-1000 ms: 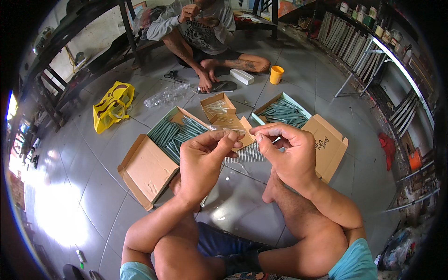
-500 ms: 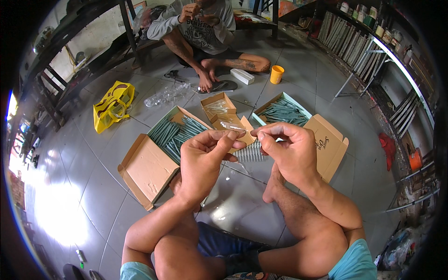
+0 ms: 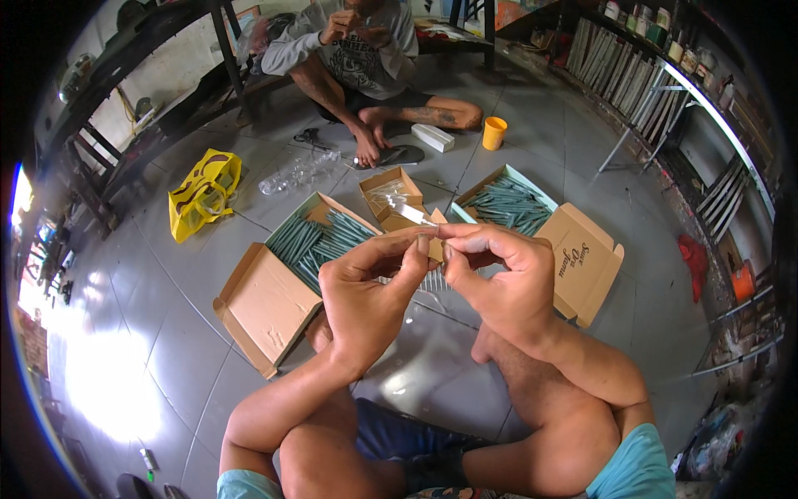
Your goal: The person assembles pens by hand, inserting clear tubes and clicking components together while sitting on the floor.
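Note:
My left hand (image 3: 370,279) and my right hand (image 3: 503,270) meet in front of me, fingers pinched together. Between the fingertips is a small white strip (image 3: 409,214), sticking out on the far side; its lower end is hidden by my fingers. Below and beyond my left hand lies an open cardboard box of slim dark green sticks (image 3: 312,241). A second open box with similar green sticks (image 3: 509,204) lies beyond my right hand. Between them sits a small cardboard box (image 3: 391,176) with thin pale pieces. Partly covered by my hands is a row of clear, thin items (image 3: 436,281).
Across from me another person (image 3: 357,66) sits on the tiled floor, hands raised. Around lie a yellow bag (image 3: 204,193), clear crumpled plastic (image 3: 299,172), a yellow cup (image 3: 494,133) and a white carton (image 3: 433,138). A metal-legged table (image 3: 648,116) stands at right.
My hands have come closer together, fingertips now touching. The white strip shows more upright and farther out beyond the fingers.

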